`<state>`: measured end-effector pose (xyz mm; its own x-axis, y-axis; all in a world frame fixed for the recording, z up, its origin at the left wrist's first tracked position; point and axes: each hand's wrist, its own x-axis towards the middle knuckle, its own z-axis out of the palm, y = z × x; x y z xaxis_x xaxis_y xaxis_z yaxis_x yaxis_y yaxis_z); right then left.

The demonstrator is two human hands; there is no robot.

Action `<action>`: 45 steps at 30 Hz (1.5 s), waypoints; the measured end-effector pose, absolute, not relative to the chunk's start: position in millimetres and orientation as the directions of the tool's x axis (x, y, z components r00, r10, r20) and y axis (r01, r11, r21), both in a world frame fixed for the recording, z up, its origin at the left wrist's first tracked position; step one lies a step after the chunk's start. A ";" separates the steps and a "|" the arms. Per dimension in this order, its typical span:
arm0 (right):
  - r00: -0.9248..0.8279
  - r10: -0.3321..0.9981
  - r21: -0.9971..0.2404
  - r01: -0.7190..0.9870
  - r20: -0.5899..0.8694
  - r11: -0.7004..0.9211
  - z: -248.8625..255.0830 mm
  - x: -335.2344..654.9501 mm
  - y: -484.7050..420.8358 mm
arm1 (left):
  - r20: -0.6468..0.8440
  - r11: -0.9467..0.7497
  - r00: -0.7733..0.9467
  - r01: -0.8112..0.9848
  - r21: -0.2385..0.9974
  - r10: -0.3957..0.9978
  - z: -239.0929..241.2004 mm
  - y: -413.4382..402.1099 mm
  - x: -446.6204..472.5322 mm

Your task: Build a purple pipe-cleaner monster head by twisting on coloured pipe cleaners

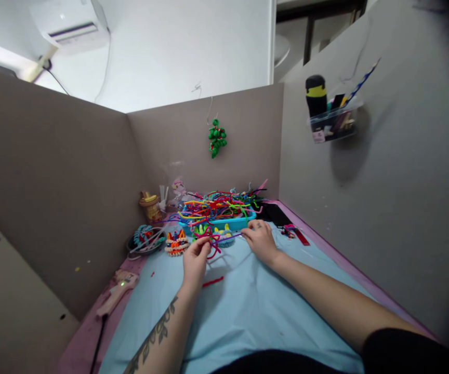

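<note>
My left hand (197,253) pinches a bent crimson pipe cleaner shape (215,251) together with one end of a purple pipe cleaner (227,239). The purple length stretches across to my right hand (261,242), whose fingertips close on its other end. Both hands hover over the light blue cloth (248,306). A short red pipe cleaner piece (212,282) lies on the cloth below them. Just behind my left hand stand small pipe cleaner figures: an orange and cream one (176,244) and a pale blue and yellow one (226,235), partly hidden.
A blue basket (224,225) heaped with colourful pipe cleaners stands at the back. At left are a dark bowl (144,246) and a pink glue gun (118,296) with a cord. A red ruler-like strip (301,237) lies at right. Grey panels (205,111) enclose the table.
</note>
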<state>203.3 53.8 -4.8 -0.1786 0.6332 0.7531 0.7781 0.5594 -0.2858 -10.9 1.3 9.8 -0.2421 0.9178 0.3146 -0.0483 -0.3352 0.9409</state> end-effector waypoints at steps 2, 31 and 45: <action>-0.170 0.664 -0.330 0.763 0.728 0.557 -3.3 206.5 55.9 | 0.308 -0.329 -0.242 -0.049 0.943 0.920 10.1 1.3 -9.9; -0.386 0.922 -0.984 -0.172 0.024 -0.047 -8.5 164.1 35.4 | 0.328 -0.347 -0.154 -0.118 0.931 0.932 3.4 -0.8 -4.5; -0.648 0.745 -0.821 -0.333 -0.158 -0.464 -13.6 154.6 24.3 | 0.463 -0.453 -0.168 0.098 0.886 0.870 8.7 -13.4 2.0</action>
<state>154.6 24.3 -13.6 -0.6482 0.7448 -0.1582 -0.3330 -0.4641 -0.8208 2.0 -13.4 8.7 -0.1675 0.8703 0.4632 0.0977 -0.4528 0.8862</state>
